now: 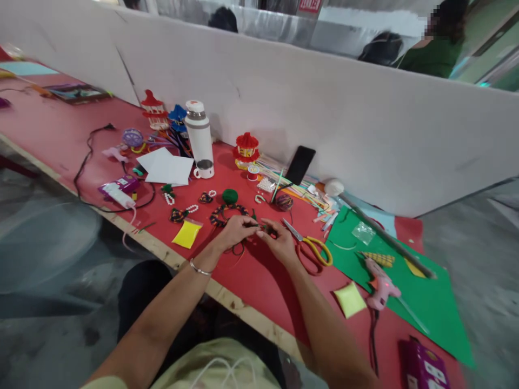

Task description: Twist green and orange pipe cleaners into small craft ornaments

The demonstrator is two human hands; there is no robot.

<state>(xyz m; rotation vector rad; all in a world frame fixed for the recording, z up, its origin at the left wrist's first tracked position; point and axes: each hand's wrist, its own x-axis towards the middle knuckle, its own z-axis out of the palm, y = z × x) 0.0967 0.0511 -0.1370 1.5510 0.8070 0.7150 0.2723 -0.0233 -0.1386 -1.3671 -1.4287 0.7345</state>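
My left hand (239, 229) and my right hand (279, 239) meet over the red table, fingertips pinched around a small dark green piece (256, 224) that looks like yarn. Its exact kind is too small to tell. Just beyond my left hand lies a dark ring wrapped in multicoloured yarn (219, 215), with a green ball (230, 196) behind it. Thin dark strands trail below my fingers. Scissors with yellow handles (318, 250) rest to the right of my right hand. A ball of mixed yarn (284, 202) sits farther back.
A white thermos (199, 135) stands left of centre near white paper (170, 168). Yellow packets (187, 233) lie on the table. At right, a pink glue gun (381, 286) and a long stick (385, 235) lie on a green sheet (440, 316). A phone (300, 165) leans near the partition.
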